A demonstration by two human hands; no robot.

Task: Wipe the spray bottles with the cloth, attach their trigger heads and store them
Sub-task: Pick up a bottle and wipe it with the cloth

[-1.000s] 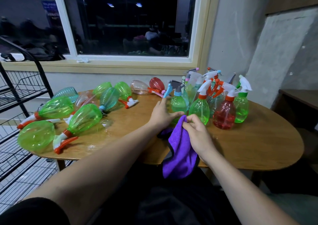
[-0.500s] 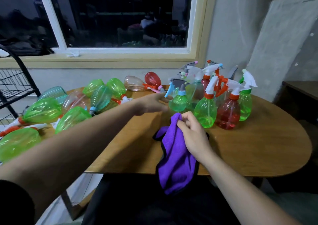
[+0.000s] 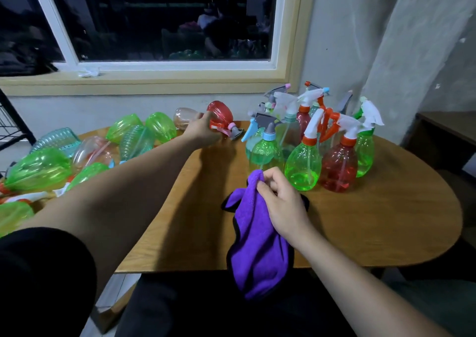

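A red spray bottle (image 3: pixel 221 115) with an orange and pink trigger head lies on its side at the back of the wooden table (image 3: pixel 386 223). My left hand (image 3: pixel 203 132) reaches across to it, fingers curled at its neck. Nearer the front edge, my right hand (image 3: pixel 284 206) pinches a purple cloth (image 3: pixel 257 249) that hangs over the table's edge. Just beyond that hand stand several upright bottles with trigger heads, among them a green one (image 3: pixel 304 169) and a red one (image 3: pixel 338 170).
Several green, teal and clear bottles (image 3: pixel 41 166) lie in a heap on the table's left side. A black wire rack (image 3: pixel 10 123) stands at the far left. Behind the table are a wall and a window sill (image 3: pixel 154 81). A dark side table (image 3: pixel 448 128) is at right.
My left hand has moved from beside the cloth to the back of the table and onto the lying red bottle. My right hand has stayed put with the cloth.
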